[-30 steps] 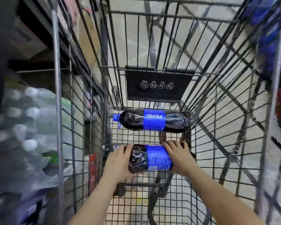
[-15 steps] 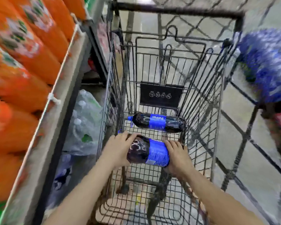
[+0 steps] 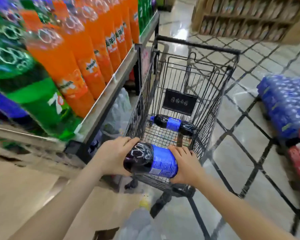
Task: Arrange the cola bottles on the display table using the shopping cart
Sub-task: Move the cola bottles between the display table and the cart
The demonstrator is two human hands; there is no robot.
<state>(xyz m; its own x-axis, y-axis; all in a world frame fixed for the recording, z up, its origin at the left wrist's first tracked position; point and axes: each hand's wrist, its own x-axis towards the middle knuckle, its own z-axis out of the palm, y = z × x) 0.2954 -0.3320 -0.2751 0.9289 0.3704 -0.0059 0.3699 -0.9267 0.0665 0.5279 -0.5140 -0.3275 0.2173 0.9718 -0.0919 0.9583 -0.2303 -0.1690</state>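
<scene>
Glossy grey floor tiles (image 3: 232, 163) crossed by dark lines run beneath a supermarket aisle. Nearest, flattened brown cardboard (image 3: 33, 184) lies at lower left. Above it both hands carry a cola bottle (image 3: 150, 161) sideways over the near end of the shopping cart (image 3: 206, 129): the left hand (image 3: 115, 155) wraps the dark shoulder end, fingers curled over the top, while the right hand (image 3: 185, 166) clasps the base end beside the blue label, fingers spread across it. The cap is hidden behind the left hand. Further in, a second cola bottle (image 3: 173, 124) lies on its side on the cart's wire floor, cap pointing left, just below a black placard (image 3: 179, 102) on the far panel. At left, the display table (image 3: 109, 94) carries rows of upright orange soda bottles (image 3: 80, 66) with green bottles (image 3: 29, 89) nearer the camera; all are motion-blurred. Under the table sits what may be a wrapped pack of clear bottles (image 3: 119, 108). At right stand blue wrapped packs (image 3: 286, 104), stacked above red ones. Wooden shelving (image 3: 249, 16) fills the far background.
</scene>
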